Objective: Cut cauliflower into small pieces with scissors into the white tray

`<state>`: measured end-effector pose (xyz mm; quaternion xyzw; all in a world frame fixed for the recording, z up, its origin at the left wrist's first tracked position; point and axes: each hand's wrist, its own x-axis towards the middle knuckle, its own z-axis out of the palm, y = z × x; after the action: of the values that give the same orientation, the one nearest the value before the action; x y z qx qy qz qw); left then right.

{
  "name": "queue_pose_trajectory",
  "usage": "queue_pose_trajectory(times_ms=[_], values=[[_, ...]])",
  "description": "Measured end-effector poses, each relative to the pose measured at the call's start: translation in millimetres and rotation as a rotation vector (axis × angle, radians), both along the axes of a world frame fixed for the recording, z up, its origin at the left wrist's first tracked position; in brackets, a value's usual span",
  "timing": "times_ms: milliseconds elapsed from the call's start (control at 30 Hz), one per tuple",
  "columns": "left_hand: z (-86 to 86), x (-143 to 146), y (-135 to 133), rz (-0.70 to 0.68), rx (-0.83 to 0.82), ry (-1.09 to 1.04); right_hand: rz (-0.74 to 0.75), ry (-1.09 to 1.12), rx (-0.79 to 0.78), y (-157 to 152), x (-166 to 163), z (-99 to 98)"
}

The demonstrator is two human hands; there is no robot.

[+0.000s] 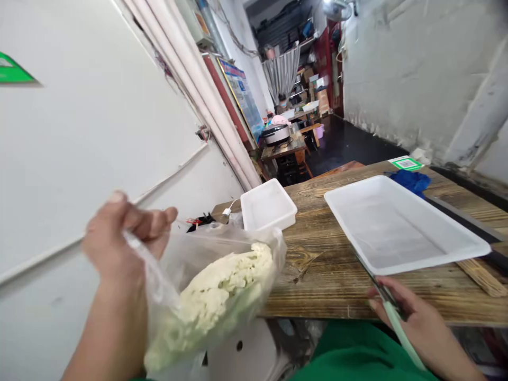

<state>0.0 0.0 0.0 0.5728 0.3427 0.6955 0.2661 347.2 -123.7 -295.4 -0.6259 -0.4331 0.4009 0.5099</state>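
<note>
My left hand (119,233) is closed on the edge of a clear plastic bag (206,286) that holds pale, crumbly cauliflower-like pieces (222,286). The bag hangs at the near left end of the wooden table (329,264). Lower right, my right hand (416,317) grips a knife with a pale green handle (397,323). Its thin blade points up toward the near edge of a large white plastic tray (400,227) lying on the table.
A smaller white tub (268,203) sits at the table's far left. A blue cloth (410,180) and green sticker (405,163) lie beyond the tray. A dark bar (468,219) runs along the right. White wall on the left, cluttered corridor with a rice cooker (277,133) beyond.
</note>
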Motion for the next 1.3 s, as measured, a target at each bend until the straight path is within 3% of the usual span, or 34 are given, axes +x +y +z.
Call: queue_pose_trajectory(times_ms=[133, 367, 500, 633, 767, 900, 967, 1033, 1167, 1233, 1300], values=[[-18.2, 36.1, 41.0, -0.157, -0.051, -0.108, 0.034, 0.193, -0.022, 5.8, -15.3, 9.5], [-83.6, 78.6, 72.8, -0.374, 0.083, -0.085, 0.092, 0.303, 0.01, 23.4, -34.9, 37.4], [-127.4, 82.6, 63.4, -0.533, -0.01, 0.074, 0.158, 0.238, 0.052, 26.3, -42.8, 46.8], [-156.2, 85.4, 27.8, -0.615, -0.006, 0.46, 0.269, 0.176, 0.072, 23.5, -43.5, 39.0], [-165.5, 89.7, 1.1, -0.549, -0.023, 0.89, 0.264, 0.088, 0.109, 25.6, -40.5, 24.5], [-163.4, 72.1, -5.8, -0.51, -0.275, 1.221, 0.265, 0.016, 0.158, 33.7, -40.4, 18.7], [-158.3, 60.6, -3.7, -0.631, -0.386, 1.258, 0.29, 0.006, 0.19, 39.0, -43.3, 19.4], [-152.1, 56.1, 2.3, -0.716, -0.427, 1.145, 0.324, 0.002, 0.229, 44.9, -48.2, 20.1], [-149.7, 74.1, 25.2, -0.826, -0.348, 0.844, 0.363, -0.017, 0.31, 54.5, -59.4, 14.3], [-157.6, 87.1, 39.9, -0.845, -0.268, 0.97, 0.365, -0.008, 0.329, 55.3, -62.8, 7.6], [-169.5, 95.9, 54.8, -0.74, -0.196, 1.204, 0.371, 0.025, 0.323, 53.2, -63.9, 0.8]])
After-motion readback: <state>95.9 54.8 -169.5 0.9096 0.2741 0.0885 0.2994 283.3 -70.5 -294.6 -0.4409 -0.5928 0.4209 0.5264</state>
